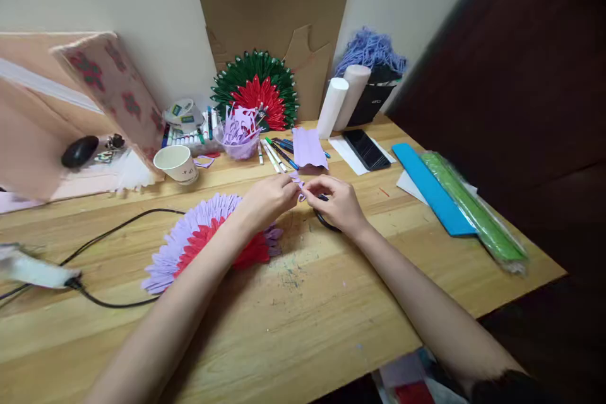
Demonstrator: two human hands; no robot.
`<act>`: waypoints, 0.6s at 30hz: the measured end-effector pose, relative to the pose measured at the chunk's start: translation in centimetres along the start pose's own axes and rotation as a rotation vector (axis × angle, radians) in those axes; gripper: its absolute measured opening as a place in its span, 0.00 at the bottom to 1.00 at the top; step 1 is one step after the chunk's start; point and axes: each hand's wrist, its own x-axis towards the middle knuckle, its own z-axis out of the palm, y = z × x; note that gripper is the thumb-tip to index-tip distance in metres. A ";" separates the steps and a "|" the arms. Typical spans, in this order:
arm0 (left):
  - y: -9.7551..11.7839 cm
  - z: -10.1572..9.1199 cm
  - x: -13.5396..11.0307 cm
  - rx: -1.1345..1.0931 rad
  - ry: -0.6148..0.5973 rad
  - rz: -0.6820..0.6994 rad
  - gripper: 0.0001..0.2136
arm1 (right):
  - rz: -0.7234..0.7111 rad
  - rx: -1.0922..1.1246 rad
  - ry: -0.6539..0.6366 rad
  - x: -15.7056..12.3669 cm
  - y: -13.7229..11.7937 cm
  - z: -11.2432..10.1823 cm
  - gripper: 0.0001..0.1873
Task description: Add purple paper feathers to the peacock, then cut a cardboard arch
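My left hand (269, 199) and my right hand (339, 203) meet over the middle of the table, fingertips pinched together. Between them is a small piece of purple crepe paper (302, 196), mostly hidden by the fingers. Black scissors (326, 221) lie partly under my right hand; only the handle loops show. Beneath and beside my left forearm lies a fan of layered paper petals (189, 227), purple outside and red inside. Just beyond the hands, a purple crepe paper sheet (308, 148) rests on the table.
Markers (277, 154), a bowl of purple scraps (241, 148) and a paper cup (176, 164) stand behind. A green and red fan (255, 91) leans on cardboard (269, 19). A phone (367, 149) and green roll (473, 208) lie right; a corded glue gun (40, 270), left.
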 end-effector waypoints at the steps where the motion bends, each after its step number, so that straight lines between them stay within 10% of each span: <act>1: 0.1 0.0 0.0 -0.005 0.004 -0.002 0.05 | 0.002 0.004 -0.004 0.0 0.0 0.0 0.01; 18: 0.4 -1.1 0.4 -0.465 0.004 -0.346 0.04 | -0.014 -0.002 -0.010 0.1 -0.6 -0.7 0.03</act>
